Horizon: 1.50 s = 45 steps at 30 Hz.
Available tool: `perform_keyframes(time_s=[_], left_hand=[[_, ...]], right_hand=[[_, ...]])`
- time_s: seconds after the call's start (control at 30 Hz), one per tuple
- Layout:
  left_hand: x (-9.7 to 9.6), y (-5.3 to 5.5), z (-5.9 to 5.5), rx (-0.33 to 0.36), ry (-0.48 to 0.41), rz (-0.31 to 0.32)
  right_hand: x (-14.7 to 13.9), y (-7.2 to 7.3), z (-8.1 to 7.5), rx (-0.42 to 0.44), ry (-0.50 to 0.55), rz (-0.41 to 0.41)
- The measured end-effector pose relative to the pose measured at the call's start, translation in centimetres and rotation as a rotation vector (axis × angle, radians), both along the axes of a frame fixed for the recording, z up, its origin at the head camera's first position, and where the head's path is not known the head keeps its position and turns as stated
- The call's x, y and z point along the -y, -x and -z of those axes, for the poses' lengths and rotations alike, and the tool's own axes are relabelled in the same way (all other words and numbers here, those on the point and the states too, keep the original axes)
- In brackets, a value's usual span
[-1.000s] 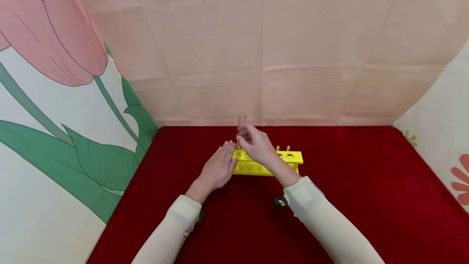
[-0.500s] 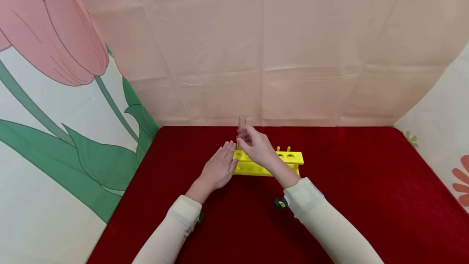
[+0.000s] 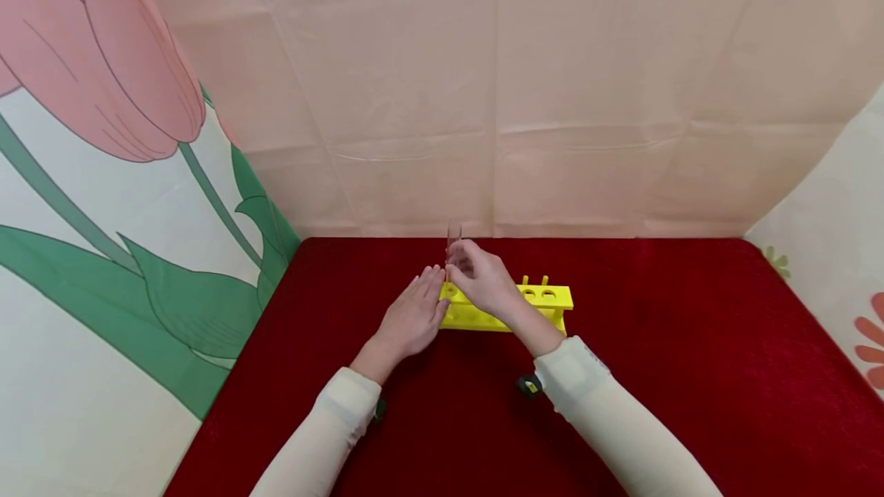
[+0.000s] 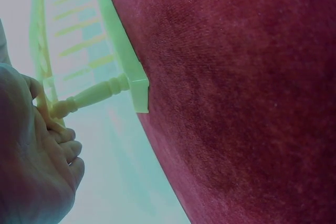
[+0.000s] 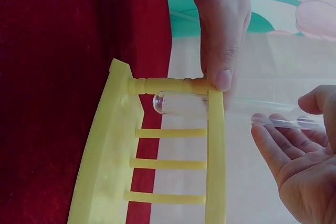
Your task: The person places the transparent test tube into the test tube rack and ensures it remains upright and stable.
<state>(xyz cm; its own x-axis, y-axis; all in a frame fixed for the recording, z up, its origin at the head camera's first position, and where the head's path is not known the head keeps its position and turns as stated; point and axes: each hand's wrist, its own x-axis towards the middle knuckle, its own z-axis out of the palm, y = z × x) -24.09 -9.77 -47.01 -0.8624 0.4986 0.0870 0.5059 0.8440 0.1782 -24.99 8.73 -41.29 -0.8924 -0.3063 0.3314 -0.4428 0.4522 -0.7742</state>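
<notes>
A clear glass test tube [image 3: 453, 232] stands near upright at the left end of a yellow test tube rack [image 3: 559, 297]. In the right wrist view, the tube [image 5: 184, 105] passes through the rack's end hole, its rounded bottom between the top plate and the base. My right hand [image 3: 489, 282] pinches the tube above the rack between thumb and fingers. My left hand [image 3: 410, 317] lies with straight fingers along the rack's left end; in the right wrist view its thumb touches the top plate near the end post.
The rack stands on a table with a dark red cloth [image 3: 663, 359]. A pale pink curtain [image 3: 587, 98] hangs behind the table, and a tulip-printed sheet [image 3: 138, 213] hangs at the left. More holes and pegs run along the rack to the right.
The test tube has sunk slightly, with its top end lower and a little further left. My right hand has moved down slightly with it; the left hand has kept its place.
</notes>
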Motion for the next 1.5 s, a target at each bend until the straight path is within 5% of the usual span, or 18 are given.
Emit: perform_keyframes(time_s=[1.5], left_hand=[[-0.1,-0.1,0.0,0.010,0.007,-0.007]], right_hand=[[0.2,0.2,1.2,0.052,-0.026,0.010]])
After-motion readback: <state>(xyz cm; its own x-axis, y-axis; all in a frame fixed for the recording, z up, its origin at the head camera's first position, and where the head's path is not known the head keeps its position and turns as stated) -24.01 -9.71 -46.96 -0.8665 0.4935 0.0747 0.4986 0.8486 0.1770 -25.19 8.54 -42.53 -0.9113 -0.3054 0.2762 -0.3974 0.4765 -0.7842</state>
